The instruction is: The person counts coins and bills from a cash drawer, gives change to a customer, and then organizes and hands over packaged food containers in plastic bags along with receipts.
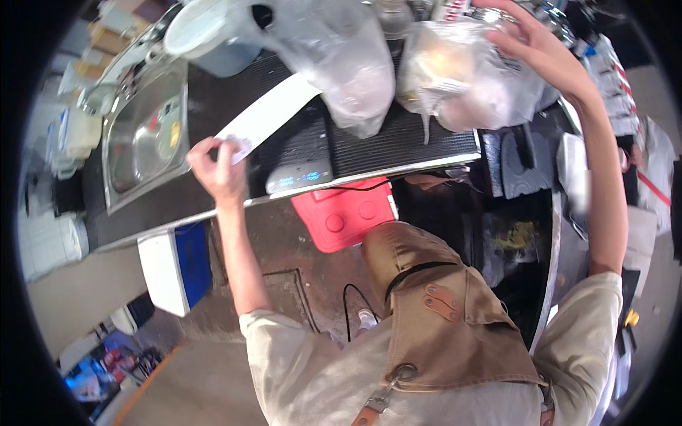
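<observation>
My left hand [221,168] pinches the near end of a long white paper strip [272,114], whose far end meets a clear plastic bag [359,80] on the ribbed black counter mat [415,144]. Beside the strip lies a flat digital kitchen scale [301,154] with a lit display. My right hand [533,48] reaches to the far right of the counter, fingers bent around or over a shiny metal item [493,16]; its exact shape is unclear. Just under that hand sits another filled plastic bag [469,90].
A steel sink [152,138] is at the left, with a white plastic bucket [218,48] behind it. Beneath the counter stand a red plastic box [346,218] and a blue-and-white cooler box [176,271]. A black cable [347,303] runs over the floor.
</observation>
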### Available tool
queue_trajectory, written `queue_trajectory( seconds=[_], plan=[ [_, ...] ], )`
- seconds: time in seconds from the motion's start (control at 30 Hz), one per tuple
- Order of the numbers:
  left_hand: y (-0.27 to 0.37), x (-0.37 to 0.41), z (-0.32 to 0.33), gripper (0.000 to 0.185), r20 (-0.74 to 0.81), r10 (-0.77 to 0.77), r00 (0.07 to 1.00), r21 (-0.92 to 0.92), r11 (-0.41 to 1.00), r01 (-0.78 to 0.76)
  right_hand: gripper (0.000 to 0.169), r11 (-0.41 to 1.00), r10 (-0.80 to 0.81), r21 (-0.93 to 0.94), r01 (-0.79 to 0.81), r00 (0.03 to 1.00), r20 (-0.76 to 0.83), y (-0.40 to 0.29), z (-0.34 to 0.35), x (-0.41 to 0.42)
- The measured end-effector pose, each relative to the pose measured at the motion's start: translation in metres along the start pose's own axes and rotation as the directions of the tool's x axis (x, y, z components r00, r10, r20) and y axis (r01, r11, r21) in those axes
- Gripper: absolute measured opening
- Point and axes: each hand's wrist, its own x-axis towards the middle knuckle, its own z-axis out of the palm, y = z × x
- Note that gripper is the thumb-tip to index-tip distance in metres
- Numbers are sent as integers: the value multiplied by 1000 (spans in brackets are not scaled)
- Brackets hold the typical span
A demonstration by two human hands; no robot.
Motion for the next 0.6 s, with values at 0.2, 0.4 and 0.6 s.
queue_trajectory(
  seconds=[0.2,0.4,0.6],
  plan=[
    [44,28,-42,25,-100,27,995,168,986,-10,69,794,-504,-563,230,767,-397,73,9,-16],
    [219,53,-55,40,-334,-339,880,-300,923,242,33,740,-653,-657,142,386,-652,63,50,-134],
    [362,53,-13,49,-261,-72,963,-716,683,-143,19,872,-376,-464,-158,391,-840,142,82,-343]
  ],
)
